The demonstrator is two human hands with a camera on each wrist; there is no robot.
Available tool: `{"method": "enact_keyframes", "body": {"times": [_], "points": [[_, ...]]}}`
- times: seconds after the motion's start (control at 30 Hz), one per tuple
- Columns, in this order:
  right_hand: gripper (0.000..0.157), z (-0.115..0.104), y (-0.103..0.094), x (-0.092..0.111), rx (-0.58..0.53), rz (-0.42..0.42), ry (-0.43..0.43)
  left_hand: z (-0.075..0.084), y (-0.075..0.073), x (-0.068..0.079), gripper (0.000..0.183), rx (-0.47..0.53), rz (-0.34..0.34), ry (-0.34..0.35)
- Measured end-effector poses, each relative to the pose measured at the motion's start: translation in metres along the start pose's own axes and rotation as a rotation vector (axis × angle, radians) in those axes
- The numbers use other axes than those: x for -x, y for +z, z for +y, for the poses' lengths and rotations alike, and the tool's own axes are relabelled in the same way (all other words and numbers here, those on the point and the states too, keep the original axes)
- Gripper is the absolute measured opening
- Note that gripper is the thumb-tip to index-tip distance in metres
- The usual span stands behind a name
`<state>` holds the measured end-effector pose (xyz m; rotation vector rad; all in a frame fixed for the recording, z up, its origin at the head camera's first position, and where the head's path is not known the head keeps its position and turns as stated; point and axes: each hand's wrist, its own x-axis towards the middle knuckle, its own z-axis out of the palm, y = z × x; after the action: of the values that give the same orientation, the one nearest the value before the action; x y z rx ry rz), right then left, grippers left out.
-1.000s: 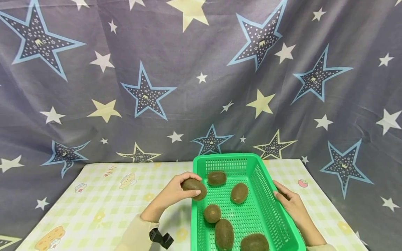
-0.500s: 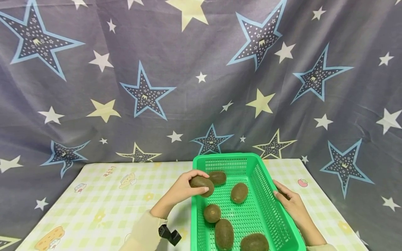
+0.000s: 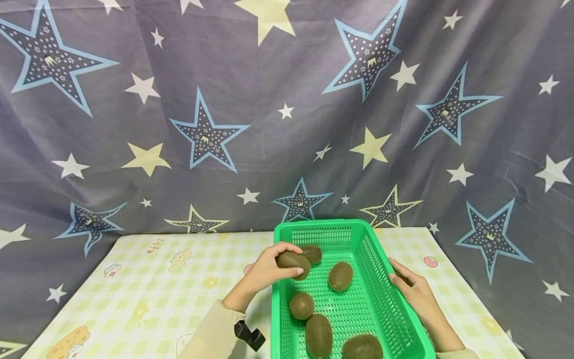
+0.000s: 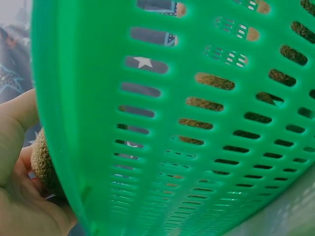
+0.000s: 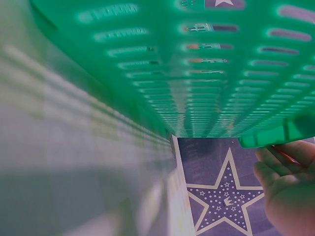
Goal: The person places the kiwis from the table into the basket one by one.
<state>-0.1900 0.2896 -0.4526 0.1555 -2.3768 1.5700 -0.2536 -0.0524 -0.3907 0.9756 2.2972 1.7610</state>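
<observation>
Seen from the head view, my left hand (image 3: 265,271) grips a brown, fuzzy kiwi (image 3: 293,264) between thumb and fingers. That kiwi is over the left rim of a green plastic basket (image 3: 381,249), overlapping another kiwi (image 3: 312,254) behind it. Through the left wrist view, the held kiwi (image 4: 45,164) shows partly behind the basket's wall. My right hand (image 3: 417,294) holds the basket's right rim, thumb and fingers at the edge. Inside the basket lie more kiwis: one in the middle (image 3: 341,276), others toward the left and front.
A checked tablecloth (image 3: 179,284) in pale green and white, with printed pictures, covers the table. Behind it hangs a dark star-patterned curtain (image 3: 269,159). A black wrist mount (image 3: 249,336) sits on the left sleeve.
My left hand has carried its kiwi rightward, from outside the basket's left rim to over it, in front of the far kiwi. My right hand stays at the right rim.
</observation>
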Motion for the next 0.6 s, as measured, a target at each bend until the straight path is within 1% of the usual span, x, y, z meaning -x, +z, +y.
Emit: {"method": "enact_keyframes", "body": {"times": [0.13,0.37,0.47,0.6], "points": [[0.045,0.000,0.000,0.000,0.005,-0.004,0.009,-0.002,0.003,-0.002,0.033,-0.010,0.008,0.019],[0.045,0.000,0.000,0.000,0.004,-0.014,0.019,0.000,0.005,-0.003,0.033,-0.065,0.012,0.010],[0.045,0.000,0.000,0.000,0.006,-0.011,0.017,-0.001,0.005,-0.004,0.033,-0.063,0.004,0.018],[0.045,-0.001,0.000,-0.001,0.010,-0.007,0.016,-0.023,0.004,-0.008,0.034,-0.043,0.002,0.029]]}}
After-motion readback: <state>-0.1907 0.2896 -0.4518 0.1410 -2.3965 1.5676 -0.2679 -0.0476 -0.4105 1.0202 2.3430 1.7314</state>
